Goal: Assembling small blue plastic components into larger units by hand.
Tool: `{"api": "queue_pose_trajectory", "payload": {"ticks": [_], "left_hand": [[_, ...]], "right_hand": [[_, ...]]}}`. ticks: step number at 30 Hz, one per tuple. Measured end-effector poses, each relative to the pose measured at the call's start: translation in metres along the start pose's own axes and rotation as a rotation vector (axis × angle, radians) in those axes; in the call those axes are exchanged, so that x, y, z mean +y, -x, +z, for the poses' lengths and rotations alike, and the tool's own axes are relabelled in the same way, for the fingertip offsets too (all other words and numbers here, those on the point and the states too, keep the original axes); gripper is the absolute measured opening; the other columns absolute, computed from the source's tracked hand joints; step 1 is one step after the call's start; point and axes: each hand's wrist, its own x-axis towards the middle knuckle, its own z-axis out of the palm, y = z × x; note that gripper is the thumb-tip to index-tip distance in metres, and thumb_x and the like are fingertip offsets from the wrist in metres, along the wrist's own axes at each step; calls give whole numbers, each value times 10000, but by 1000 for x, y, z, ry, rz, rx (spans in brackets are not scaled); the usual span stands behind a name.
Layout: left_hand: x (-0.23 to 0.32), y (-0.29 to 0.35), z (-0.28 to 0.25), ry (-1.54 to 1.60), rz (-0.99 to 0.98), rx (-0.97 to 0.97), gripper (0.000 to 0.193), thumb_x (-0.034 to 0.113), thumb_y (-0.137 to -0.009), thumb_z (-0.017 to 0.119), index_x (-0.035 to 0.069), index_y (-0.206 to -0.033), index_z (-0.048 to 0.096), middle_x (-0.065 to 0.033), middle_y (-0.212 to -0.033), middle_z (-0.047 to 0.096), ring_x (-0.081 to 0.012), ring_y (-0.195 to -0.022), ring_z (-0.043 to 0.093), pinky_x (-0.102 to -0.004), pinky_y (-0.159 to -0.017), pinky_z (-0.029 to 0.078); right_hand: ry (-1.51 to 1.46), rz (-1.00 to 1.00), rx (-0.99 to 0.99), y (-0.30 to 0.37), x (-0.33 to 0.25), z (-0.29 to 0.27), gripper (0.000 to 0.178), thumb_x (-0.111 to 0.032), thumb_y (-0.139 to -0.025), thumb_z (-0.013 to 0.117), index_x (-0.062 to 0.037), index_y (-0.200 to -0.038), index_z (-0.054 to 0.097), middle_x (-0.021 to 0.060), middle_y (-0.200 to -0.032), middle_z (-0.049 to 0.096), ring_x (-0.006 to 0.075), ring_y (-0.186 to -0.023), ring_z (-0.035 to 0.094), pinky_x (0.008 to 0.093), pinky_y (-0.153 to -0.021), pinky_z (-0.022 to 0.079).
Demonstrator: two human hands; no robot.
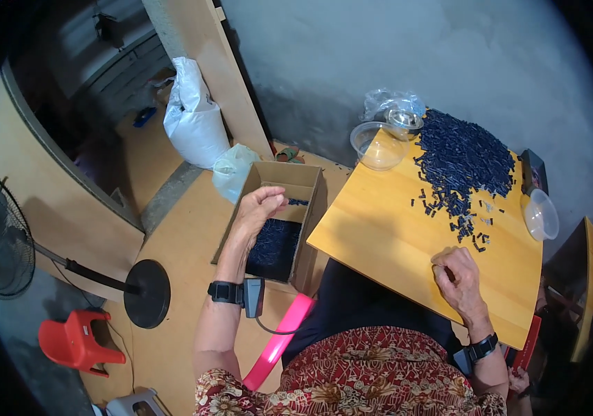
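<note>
Yellow desk (365,215) underneath, holding the right hand (458,277) just below blue-black pieces (464,152) pointing every way, right of frame centre, nearer than the left hand (258,211), both grips narrow, contents unclear.

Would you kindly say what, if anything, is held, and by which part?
It cannot be told: left hand and right hand are curled, any contents hidden.
</note>
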Motion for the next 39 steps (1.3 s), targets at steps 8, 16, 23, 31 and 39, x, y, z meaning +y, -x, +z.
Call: {"api": "queue_pose_trajectory", "payload": {"ticks": [8, 16, 23, 31, 39], "left_hand": [[71, -58, 52, -356, 313, -33, 214, 135, -878, 621, -3, -1040, 647, -46, -894, 663, -125, -830, 619, -257, -760, 503], [104, -88, 35, -373, 414, 64, 229, 126, -865, 611, -31, -1027, 650, -84, -888, 675, -151, -802, 635, -273, -743, 515], [122, -47, -38, -455, 394, 198, 241, 176, -852, 612, -10, -994, 669, -49, -848, 664, -117, -770, 600, -240, -701, 463], [132, 42, -57, -458, 281, 87, 289, 258, -874, 648, 31, -1053, 637, -23, -908, 650, -100, -827, 598, -236, -767, 461], [74, 79, 63, -98, 95, -334, 208, 143, -870, 633, 33, -1045, 658, -81, -921, 686, -133, -869, 637, -278, -830, 493]], "right_hand": [[-22, -15, 1, 0, 4, 2, 70, 18, -737, 629, 0, -802, 612, 110, -776, 578, 283, -751, 544, 362, -673, 451], [-41, -14, 0, 0, 3, -2, 59, 7, -750, 624, -6, -806, 610, 106, -804, 590, 284, -782, 556, 360, -701, 462], [-2, -16, -24, 2, 7, -4, 79, -8, -756, 631, -11, -833, 612, 109, -824, 589, 278, -796, 553, 356, -717, 462], [2, -73, -17, 6, 17, 2, 103, -35, -750, 640, -30, -847, 609, 103, -827, 580, 281, -801, 553, 370, -721, 460], [26, -97, -32, 8, 23, 1, 99, -45, -769, 637, -40, -862, 605, 95, -837, 564, 283, -813, 542, 368, -738, 453]]}}
